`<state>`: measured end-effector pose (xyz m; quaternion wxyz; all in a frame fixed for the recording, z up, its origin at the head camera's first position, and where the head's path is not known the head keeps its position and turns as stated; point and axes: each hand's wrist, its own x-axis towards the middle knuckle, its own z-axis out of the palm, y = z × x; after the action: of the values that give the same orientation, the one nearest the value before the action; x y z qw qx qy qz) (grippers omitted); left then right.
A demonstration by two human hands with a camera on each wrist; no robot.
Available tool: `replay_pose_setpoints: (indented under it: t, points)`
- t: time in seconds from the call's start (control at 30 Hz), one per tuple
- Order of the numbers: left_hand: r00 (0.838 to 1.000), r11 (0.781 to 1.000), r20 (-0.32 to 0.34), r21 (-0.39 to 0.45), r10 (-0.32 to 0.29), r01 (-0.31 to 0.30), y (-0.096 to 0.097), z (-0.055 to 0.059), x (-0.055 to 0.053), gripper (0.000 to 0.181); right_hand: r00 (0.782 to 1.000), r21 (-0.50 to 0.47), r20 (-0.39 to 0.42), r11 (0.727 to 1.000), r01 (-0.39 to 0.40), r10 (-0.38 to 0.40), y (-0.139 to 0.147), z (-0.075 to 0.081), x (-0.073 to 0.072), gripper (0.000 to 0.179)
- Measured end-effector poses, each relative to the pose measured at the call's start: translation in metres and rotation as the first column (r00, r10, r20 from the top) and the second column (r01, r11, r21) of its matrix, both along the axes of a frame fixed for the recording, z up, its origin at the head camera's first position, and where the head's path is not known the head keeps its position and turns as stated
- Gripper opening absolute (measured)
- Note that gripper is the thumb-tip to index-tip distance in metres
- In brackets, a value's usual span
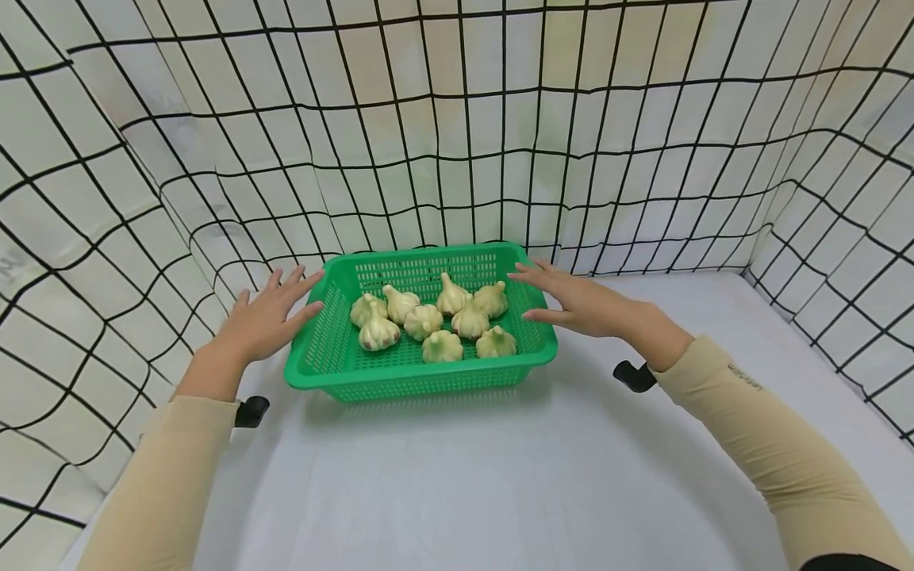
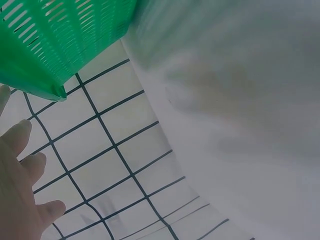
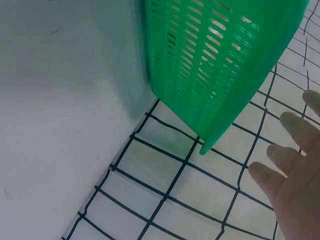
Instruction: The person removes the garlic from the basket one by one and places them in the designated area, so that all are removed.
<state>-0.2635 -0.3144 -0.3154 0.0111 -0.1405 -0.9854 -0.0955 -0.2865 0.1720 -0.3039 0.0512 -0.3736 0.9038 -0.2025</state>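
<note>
Head view: a green basket (image 1: 428, 386) is being borne by the white tabletop (image 1: 464, 484) toward the back, near the black mesh (image 1: 504, 119), and nine garlic bulbs (image 1: 470, 319) are being contained in it, loosely grouped. The left hand (image 1: 260, 327) is being held wide at the basket's left end, fingers splayed; the right hand (image 1: 581, 303) is being held wide at the right end, thumb parted from fingers. Nothing is being gripped by either. Rim and fingertips are being overlapped in this view, so contact is not being settled from here. In judgement, an even placing at mid-length of both short ends is being favoured by this stance; matched height is being called for, since loose bulbs could be sent rolling by a tilt. Left wrist view: fingers are being shown parted, low at the left edge, a gap being left between most of them and the basket's corner; the topmost fingertip is being cut off by the frame, so its touch cannot be told. Right wrist view: the slotted wall is being shown with its base on the tabletop, and the fingers are being held spread, apart from the rim. Likely best: any pressure being applied on both ends together, under the rim, with snagging on the mesh being avoided.
</note>
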Motion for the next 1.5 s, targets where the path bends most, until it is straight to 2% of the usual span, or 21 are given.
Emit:
replay_pose_setpoints:
  t: [0.27,0.73,1.07,1.3,1.5]
  points:
    - [1.000,1.000,0.031,-0.026,-0.005,0.006,0.001,-0.002,0.005,0.072,0.999,0.019,0.040,1.000,-0.013,0.013,-0.015,-0.004,-0.003,0.069]
    - [0.999,1.000,0.040,-0.003,-0.009,0.009,0.000,-0.009,0.006,0.070,0.989,0.041,0.050,0.989,-0.144,0.142,-0.039,-0.005,-0.010,0.056]
    - [0.998,0.999,0.057,0.019,-0.039,0.038,-0.001,-0.011,0.006,0.071,0.981,0.077,0.079,0.980,-0.181,0.175,-0.054,-0.007,-0.016,0.057]
    - [0.997,0.999,0.059,0.014,-0.053,0.052,0.000,-0.011,0.005,0.071,0.980,0.183,0.137,0.968,-0.170,0.146,-0.065,-0.009,-0.019,0.058]
    - [0.997,0.999,0.060,-0.001,-0.042,0.042,-0.002,-0.011,0.005,0.072,0.979,0.249,0.130,0.950,-0.187,0.159,-0.073,-0.014,-0.023,0.056]
